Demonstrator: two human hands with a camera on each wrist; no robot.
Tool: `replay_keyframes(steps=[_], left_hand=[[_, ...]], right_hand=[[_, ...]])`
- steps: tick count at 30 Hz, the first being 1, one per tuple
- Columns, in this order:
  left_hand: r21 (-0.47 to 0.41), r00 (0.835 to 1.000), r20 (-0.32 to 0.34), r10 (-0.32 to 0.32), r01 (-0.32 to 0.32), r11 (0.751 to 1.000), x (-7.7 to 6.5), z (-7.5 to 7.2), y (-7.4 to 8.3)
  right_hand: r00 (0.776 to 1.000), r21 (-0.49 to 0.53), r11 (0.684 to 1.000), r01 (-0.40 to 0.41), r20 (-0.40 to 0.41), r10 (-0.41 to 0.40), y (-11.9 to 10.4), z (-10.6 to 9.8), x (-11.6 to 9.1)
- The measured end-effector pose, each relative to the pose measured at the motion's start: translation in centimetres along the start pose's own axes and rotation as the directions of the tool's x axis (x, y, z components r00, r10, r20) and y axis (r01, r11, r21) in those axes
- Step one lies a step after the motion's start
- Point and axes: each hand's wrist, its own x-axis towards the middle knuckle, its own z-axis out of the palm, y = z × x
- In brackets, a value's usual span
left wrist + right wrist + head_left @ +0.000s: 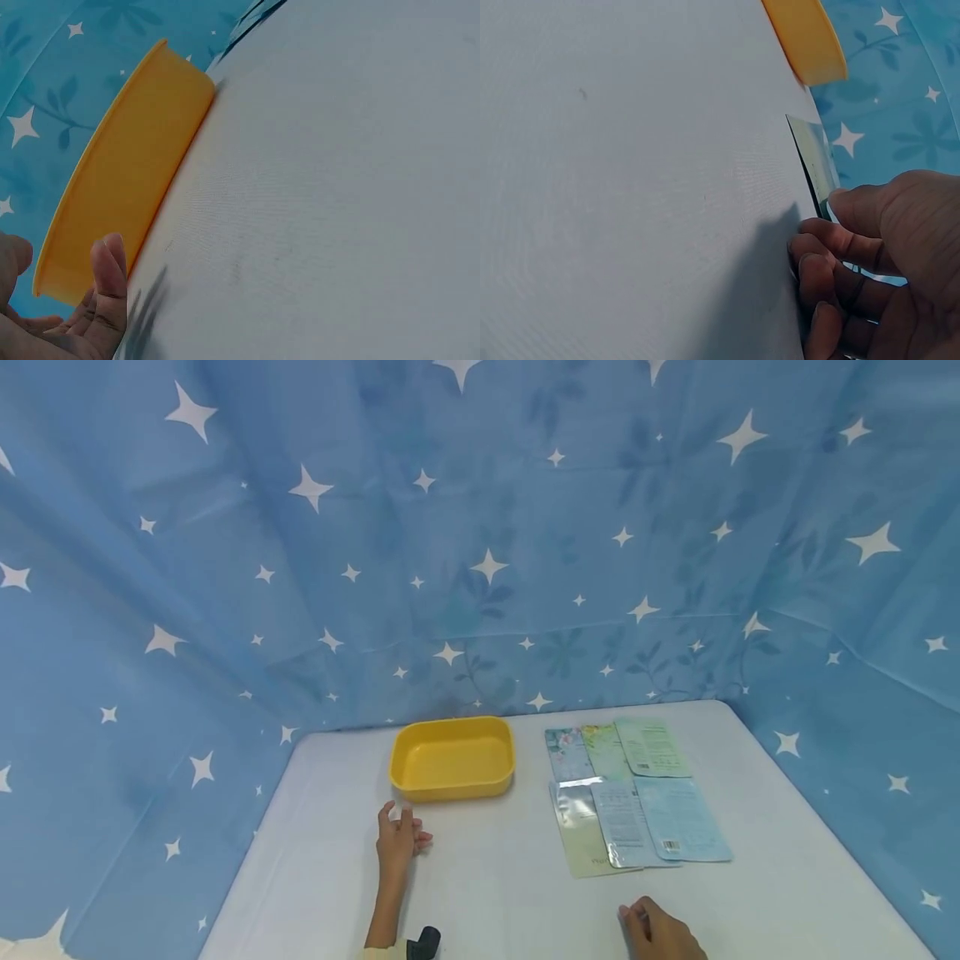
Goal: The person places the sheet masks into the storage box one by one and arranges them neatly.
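A yellow plastic tray (452,792) stands toward the back of the white table, with nothing inside. My left hand (399,837) is just in front of its near left corner, fingers loosely bent and holding nothing; in the left wrist view the fingers overlap the tray's side (127,172). Several flat, sealed packets lie overlapping on the right: a pale blue one (684,820), a silvery one with a cream lower part (588,843), and green and floral ones behind. Nearer the front, my right hand (662,932) hovers before the packets, fingers loosely curled round nothing.
The white table (480,885) has rounded back corners. A blue cloth with white stars (487,527) hangs behind it and along both sides. A dark wrist strap (424,943) sits at the left sleeve.
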Motion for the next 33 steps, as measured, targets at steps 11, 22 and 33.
replay_keyframes(steps=[11, 22, 33], left_hand=[[0.099, 1.0, -0.019, 0.023, -0.021, 0.995, 2.0, 1.3, 0.3], [0.006, 0.998, -0.053, -0.032, 0.032, 0.999, 4.3, 2.0, 2.1], [-0.179, 0.994, -0.009, -0.11, 0.107, 0.978, 2.5, 1.5, 2.8]], right_hand=[[1.0, 0.055, 0.998, 0.024, 0.008, -0.024, 0.4, 0.6, 0.1], [0.997, 0.042, 0.998, 0.056, -0.05, -0.054, 0.5, 0.1, -0.2], [0.987, -0.01, 0.995, 0.1, -0.125, -0.101, 0.7, 0.1, -0.3]])
